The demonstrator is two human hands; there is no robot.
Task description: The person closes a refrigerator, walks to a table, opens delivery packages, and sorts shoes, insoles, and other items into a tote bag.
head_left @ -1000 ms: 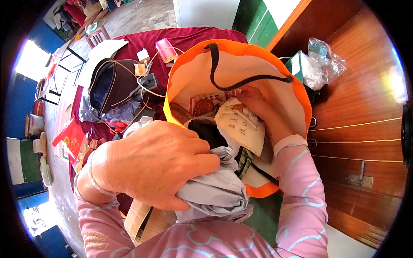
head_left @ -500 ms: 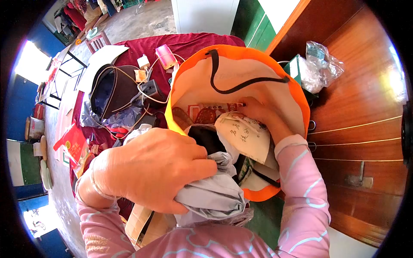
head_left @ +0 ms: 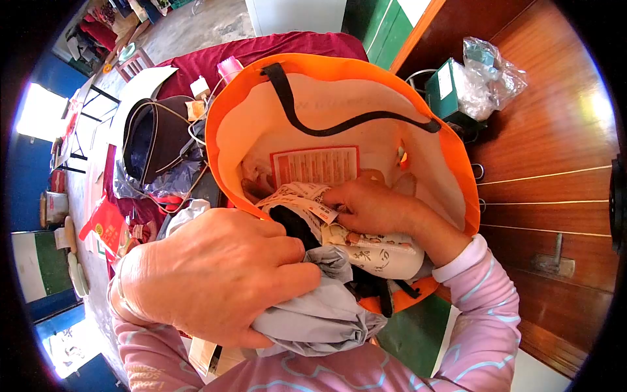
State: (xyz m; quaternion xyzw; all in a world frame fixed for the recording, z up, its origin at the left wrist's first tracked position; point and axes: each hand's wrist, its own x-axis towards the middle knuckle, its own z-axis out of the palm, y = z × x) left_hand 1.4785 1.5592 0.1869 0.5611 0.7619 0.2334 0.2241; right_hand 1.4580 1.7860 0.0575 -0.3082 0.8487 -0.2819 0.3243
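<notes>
A large orange-rimmed tote bag [head_left: 457, 176] with a black strap [head_left: 353, 129] gapes in front of me. My left hand [head_left: 219, 274] is closed on a crumpled grey bag [head_left: 320, 313] at the tote's near side. Inside the tote, my right hand [head_left: 375, 202] has its fingers curled on a whitish printed packet [head_left: 307, 196]; its fingertips are partly hidden. Beneath that hand lies a cream package with handwritten characters [head_left: 385, 258]. A red-bordered printed card [head_left: 317, 164] leans at the back of the tote. Something black [head_left: 294, 225] shows beside the packet.
On the dark red cloth [head_left: 261, 49] at the left are a dark open bag [head_left: 166, 130], a white charger [head_left: 200, 87] with cables and a red packet [head_left: 108, 225]. A green box [head_left: 450, 91] with clear plastic stands by the wooden panel [head_left: 542, 150] at right.
The tote's mouth has shifted left and shows more of its inside. My right hand has moved left and down onto the printed packet. My left hand keeps its hold on the grey bag.
</notes>
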